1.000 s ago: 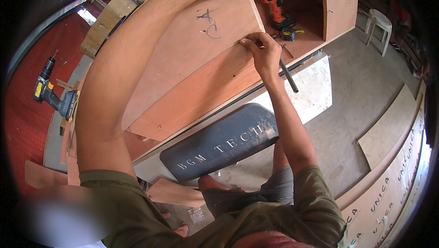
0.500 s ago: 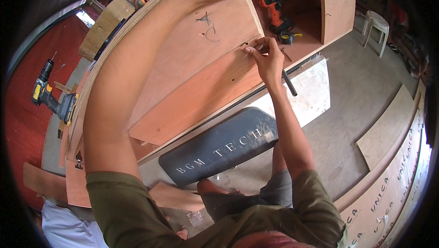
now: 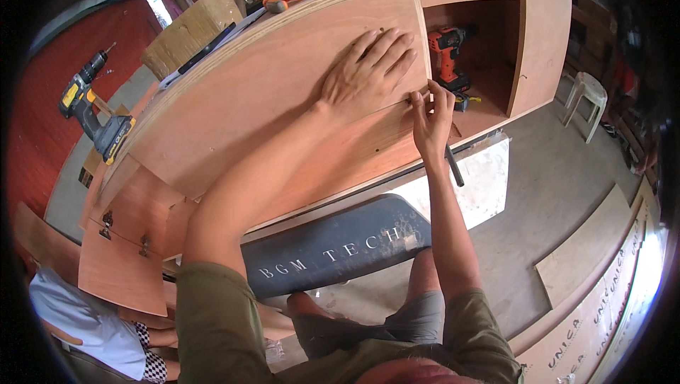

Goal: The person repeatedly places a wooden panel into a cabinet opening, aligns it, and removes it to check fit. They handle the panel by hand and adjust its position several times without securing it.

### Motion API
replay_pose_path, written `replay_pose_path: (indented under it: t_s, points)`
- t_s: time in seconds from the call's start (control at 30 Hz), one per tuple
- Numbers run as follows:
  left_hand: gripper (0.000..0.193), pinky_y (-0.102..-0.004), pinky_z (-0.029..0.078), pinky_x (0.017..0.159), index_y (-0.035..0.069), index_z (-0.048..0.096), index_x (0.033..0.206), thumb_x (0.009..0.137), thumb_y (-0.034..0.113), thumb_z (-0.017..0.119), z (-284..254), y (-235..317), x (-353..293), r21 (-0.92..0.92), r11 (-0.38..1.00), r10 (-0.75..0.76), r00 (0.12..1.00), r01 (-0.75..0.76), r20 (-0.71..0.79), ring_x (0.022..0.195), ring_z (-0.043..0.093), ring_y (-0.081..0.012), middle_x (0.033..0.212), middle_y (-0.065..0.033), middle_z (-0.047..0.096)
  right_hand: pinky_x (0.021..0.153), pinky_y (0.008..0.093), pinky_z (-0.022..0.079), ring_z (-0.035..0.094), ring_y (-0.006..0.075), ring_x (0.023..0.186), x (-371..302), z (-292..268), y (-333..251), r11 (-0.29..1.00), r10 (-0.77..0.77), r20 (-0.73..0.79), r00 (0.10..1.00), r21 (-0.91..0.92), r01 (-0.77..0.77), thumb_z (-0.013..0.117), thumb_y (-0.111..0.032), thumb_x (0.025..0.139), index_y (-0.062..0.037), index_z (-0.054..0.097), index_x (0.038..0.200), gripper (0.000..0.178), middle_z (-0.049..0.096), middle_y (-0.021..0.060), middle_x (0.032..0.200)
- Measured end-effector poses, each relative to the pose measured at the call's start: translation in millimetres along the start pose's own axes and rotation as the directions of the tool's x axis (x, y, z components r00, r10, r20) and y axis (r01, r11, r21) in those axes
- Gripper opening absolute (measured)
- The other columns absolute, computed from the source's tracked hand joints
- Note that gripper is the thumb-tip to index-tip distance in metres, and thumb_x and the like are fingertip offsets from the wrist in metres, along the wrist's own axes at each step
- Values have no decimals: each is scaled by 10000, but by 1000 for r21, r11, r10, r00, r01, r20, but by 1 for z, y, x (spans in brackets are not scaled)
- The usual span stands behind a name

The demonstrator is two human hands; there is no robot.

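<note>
My left hand (image 3: 372, 69) lies flat, fingers a little apart, on a pale plywood panel (image 3: 276, 87) across the front of a long wooden cabinet. At the panel's lower right corner, my right hand (image 3: 433, 118) is closed in a pinch. What its fingertips hold is too small to make out. A dark rod (image 3: 455, 166) sticks out beside my right wrist; its other end is hidden, and whether the hand grips it I cannot tell. Below the panel runs a reddish wooden board (image 3: 340, 161) with a small dark hole.
An orange-and-black cordless drill (image 3: 446, 58) and a tape measure (image 3: 464, 103) lie in the open compartment. A yellow-and-black drill (image 3: 92, 108) stands at left. Before me is a dark padded bench (image 3: 333, 246). Another person's white garment (image 3: 85, 324) shows lower left; a white stool (image 3: 586, 104) stands right.
My left hand has come down from the panel's far edge and now rests flat on its face. The view has tilted upward. My right hand stays pinched at the panel's corner.
</note>
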State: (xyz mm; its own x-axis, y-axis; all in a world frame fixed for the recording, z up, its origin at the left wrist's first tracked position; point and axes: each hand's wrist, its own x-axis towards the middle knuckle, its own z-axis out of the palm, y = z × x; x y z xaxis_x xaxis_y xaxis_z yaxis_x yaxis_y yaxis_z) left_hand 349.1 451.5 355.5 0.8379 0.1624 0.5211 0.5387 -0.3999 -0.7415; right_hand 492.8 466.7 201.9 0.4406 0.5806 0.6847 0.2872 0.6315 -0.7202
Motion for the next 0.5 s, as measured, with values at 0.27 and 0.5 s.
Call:
replay_pose_path:
  t_s: [0.27,0.5]
  points:
    - [508,-496,320,1210,164,658,1386,894,273,728,-40,24,-145,-19,899,-436,897,438,69,1464,441,-286,1600,-43,471,727,283,555,647,179,973,1,5,28,993,-116,-102,988,-37,113,725,-253,1001,22,610,1306,426,599,127,1183]
    - [453,-513,395,1150,88,679,1320,892,194,782,-118,28,-253,-163,629,-770,638,760,-1,1417,474,-349,1484,-130,536,764,303,518,595,165,866,22,6,47,1000,-17,-28,999,-6,17,830,-386,913,122,599,1250,651,625,140,1063]
